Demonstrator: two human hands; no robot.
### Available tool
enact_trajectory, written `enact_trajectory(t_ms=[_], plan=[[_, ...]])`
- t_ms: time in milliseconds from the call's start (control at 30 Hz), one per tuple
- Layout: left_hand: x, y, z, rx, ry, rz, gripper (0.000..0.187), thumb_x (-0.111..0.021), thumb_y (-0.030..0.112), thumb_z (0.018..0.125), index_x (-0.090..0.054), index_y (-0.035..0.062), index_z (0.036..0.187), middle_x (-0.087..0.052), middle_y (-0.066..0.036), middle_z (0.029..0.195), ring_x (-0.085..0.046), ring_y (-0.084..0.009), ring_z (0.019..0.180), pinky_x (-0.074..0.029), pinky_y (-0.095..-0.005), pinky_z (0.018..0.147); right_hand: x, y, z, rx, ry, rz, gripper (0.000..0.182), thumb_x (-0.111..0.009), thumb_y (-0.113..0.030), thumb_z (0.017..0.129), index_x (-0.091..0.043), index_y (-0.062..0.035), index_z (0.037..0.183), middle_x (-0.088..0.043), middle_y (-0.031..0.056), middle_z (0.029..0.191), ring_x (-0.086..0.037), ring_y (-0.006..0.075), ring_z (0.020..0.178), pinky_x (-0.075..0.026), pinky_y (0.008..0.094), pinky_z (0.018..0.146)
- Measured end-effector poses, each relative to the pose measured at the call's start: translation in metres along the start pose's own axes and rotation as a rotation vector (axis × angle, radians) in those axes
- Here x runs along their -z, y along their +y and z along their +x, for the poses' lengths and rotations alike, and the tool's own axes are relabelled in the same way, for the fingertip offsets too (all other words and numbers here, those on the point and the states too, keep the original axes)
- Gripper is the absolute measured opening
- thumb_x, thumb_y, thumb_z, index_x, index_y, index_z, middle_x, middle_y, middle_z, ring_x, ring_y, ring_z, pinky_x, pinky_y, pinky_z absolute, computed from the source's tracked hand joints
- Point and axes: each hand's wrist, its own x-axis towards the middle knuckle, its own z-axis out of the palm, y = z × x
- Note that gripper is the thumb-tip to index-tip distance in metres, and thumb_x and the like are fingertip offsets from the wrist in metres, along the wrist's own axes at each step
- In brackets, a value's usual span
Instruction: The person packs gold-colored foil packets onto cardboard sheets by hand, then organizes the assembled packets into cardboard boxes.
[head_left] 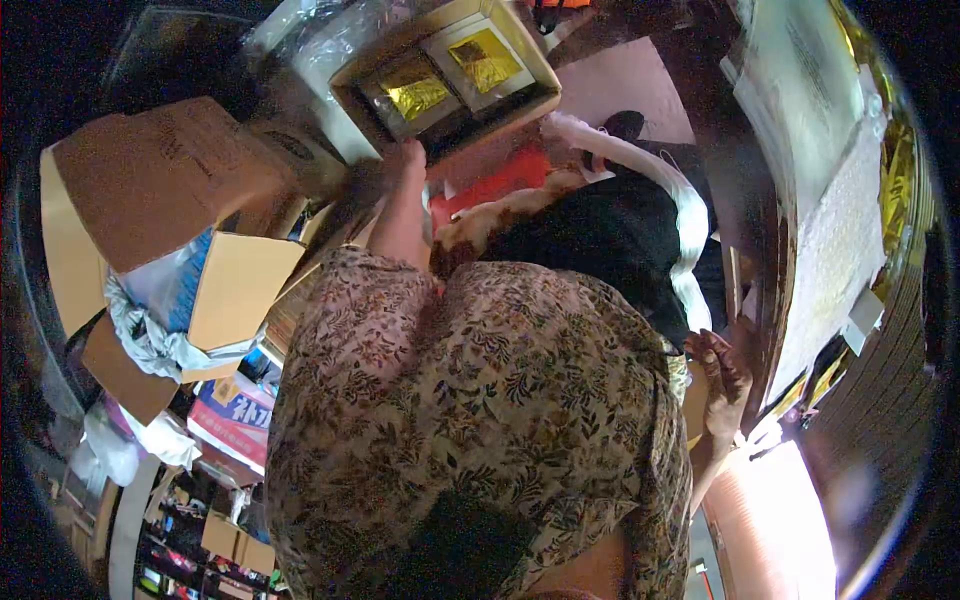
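Observation:
My left hand [403,163] is at the near corner of an open cardboard box [497,118], its fingertips against the wall and partly hidden. Inside the box lie two packs with shiny gold film [484,60], side by side in pale surrounds. Down at my right side, my right hand [722,378] has its fingers curled at the lower end of a long white plastic strip [688,215]. That strip arches from near the box over dark cloth [590,225] on my lap. A red piece [500,180] shows just below the box.
At left stand a large brown carton [165,175] and an open carton with blue plastic-wrapped contents [180,285]. Below them is a pink and blue printed package [235,415]. Bubble wrap [835,240] covers a surface at right. Shelves with small goods [200,540] appear lower left.

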Motion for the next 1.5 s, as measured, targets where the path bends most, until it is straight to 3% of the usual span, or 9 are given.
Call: enact_trajectory(t_ms=[133,233,500,700,767,1000,1067,1167,1500], plan=[[-0.004,0.009,-0.052,-0.062,0.087,0.153,0.036,-0.063,0.031,0.092,-0.071,0.0049,0.116,-0.076,-0.018,0.103,-0.071,-0.0435,0.096,-0.057,-0.0488,0.083,-0.001,-0.005,-0.001,0.051,0.037,0.003,0.027,-0.061,-0.01,0.104,-0.069,0.0076,0.123,-0.075,0.0134,0.11,-0.071,0.0205,0.101,-0.055,0.0338,0.093],[-0.013,0.005,-0.069,-0.517,0.245,-0.403,0.029,-0.064,0.023,0.094,-0.069,0.006,0.117,-0.076,-0.016,0.103,-0.072,-0.0401,0.094,-0.058,-0.0442,0.083,0.008,0.006,-0.007,0.055,0.057,0.035,0.028,-0.061,-0.01,0.104,-0.068,0.0073,0.125,-0.075,0.0143,0.112,-0.071,0.0214,0.102,-0.055,0.0349,0.095],[0.072,0.154,-0.211,-1.169,-0.582,-0.499,0.015,-0.065,0.007,0.099,-0.071,0.0032,0.113,-0.074,-0.01,0.103,-0.069,-0.0179,0.098,-0.054,-0.0299,0.088,0.035,0.099,-0.02,0.094,0.34,-0.073,0.027,-0.06,-0.012,0.105,-0.07,0.0066,0.122,-0.076,0.0168,0.111,-0.072,0.0217,0.102,-0.058,0.0356,0.09],[0.134,0.24,-0.326,-1.293,-0.909,-0.487,0.016,-0.067,0.005,0.1,-0.071,-0.0011,0.114,-0.074,-0.011,0.109,-0.068,-0.0165,0.101,-0.053,-0.029,0.092,0.033,0.19,-0.061,-0.065,0.516,0.111,0.021,-0.063,-0.008,0.102,-0.072,0.0065,0.113,-0.078,0.0131,0.095,-0.074,0.0183,0.086,-0.059,0.0321,0.075],[0.158,0.264,-0.373,-1.791,-0.808,-0.262,0.012,-0.066,0.0,0.098,-0.073,-0.0018,0.107,-0.074,-0.01,0.107,-0.068,-0.0168,0.1,-0.054,-0.0297,0.087,0.033,0.19,-0.084,-0.143,0.626,0.157,0.019,-0.064,-0.004,0.099,-0.071,0.0107,0.11,-0.077,0.0152,0.094,-0.072,0.0174,0.076,-0.059,0.0311,0.068],[0.174,0.311,-0.594,-2.06,-1.47,-0.055,0.012,-0.074,0.0,0.09,-0.075,0.0003,0.101,-0.075,-0.015,0.094,-0.075,-0.0271,0.084,-0.057,-0.0337,0.072,0.047,0.222,-0.134,-0.222,1.327,0.415,0.022,-0.066,-0.015,0.103,-0.074,0.005,0.105,-0.075,0.0049,0.083,-0.066,0.0115,0.07,-0.053,0.0285,0.065],[0.14,0.311,-0.652,-2.288,-1.425,-0.113,0.011,-0.073,0.007,0.091,-0.074,0.0041,0.102,-0.073,-0.012,0.089,-0.072,-0.0291,0.078,-0.056,-0.0367,0.068,0.068,0.228,-0.142,-0.076,1.46,0.579,0.022,-0.064,-0.016,0.104,-0.074,0.0035,0.109,-0.074,0.0026,0.084,-0.066,0.0121,0.072,-0.054,0.0285,0.066],[0.09,0.3,-0.728,-2.823,-1.101,-0.218,0.037,-0.076,0.018,0.086,-0.067,0.0042,0.119,-0.068,-0.01,0.123,-0.065,-0.026,0.113,-0.053,-0.0378,0.091,0.096,0.233,-0.136,0.102,1.69,0.544,0.024,-0.066,-0.014,0.102,-0.07,0.0074,0.114,-0.075,0.0081,0.087,-0.069,0.0125,0.077,-0.055,0.0275,0.072],[0.092,0.312,-0.737,-2.859,-0.752,-0.356,0.022,-0.076,0.006,0.085,-0.073,0.0027,0.107,-0.074,-0.009,0.107,-0.074,-0.0238,0.089,-0.058,-0.0328,0.073,0.155,0.204,-0.134,-0.074,1.753,-0.21,0.07,-0.088,-0.036,0.079,-0.061,-0.0029,0.134,-0.046,0.0214,0.155,-0.041,0.0375,0.146,-0.033,0.0485,0.119]])
